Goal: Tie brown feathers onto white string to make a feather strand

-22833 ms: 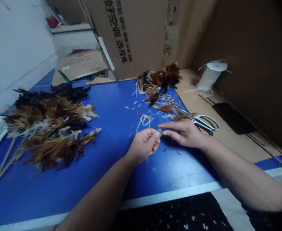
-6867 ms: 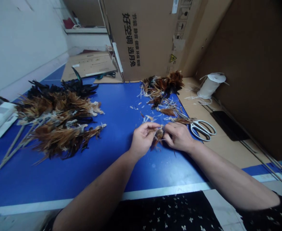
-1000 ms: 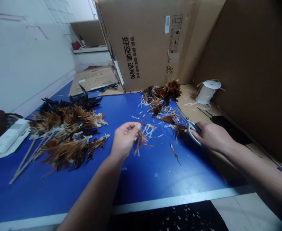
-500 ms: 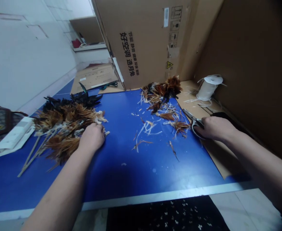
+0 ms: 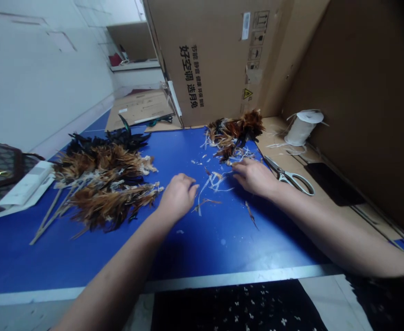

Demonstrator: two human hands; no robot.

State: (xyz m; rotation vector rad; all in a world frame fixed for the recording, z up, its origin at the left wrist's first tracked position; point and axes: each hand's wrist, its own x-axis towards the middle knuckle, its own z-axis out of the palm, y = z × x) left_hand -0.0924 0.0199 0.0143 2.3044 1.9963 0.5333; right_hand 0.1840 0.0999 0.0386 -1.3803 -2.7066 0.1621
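My left hand [image 5: 178, 195] hovers over the blue table, thumb and forefinger apart, with nothing visible in it. To its left lie bunches of brown feathers [image 5: 114, 202] with pale tied ends. My right hand [image 5: 255, 176] reaches in over the right-hand feather pile [image 5: 234, 133], its fingers stretched out and loosely spread. Small feather tufts beneath it are mostly hidden, so whether it touches one is unclear. Between both hands are scraps of white ribbon [image 5: 217, 181]. The scissors [image 5: 289, 177] rest on the cardboard at the right, just beyond my right wrist.
A spool of white ribbon [image 5: 301, 128] and a dark flat phone-like slab [image 5: 334, 184] are on the right cardboard. Large cardboard boxes [image 5: 219, 59] wall off the back. A patterned bag [image 5: 2, 177] and white paper packaging [image 5: 25, 186] sit far left, near pale sticks [image 5: 52, 216].
My right hand has let go of the scissors and moved left over the small feather tufts. My left hand has come off the left feather bunch and shifted right.
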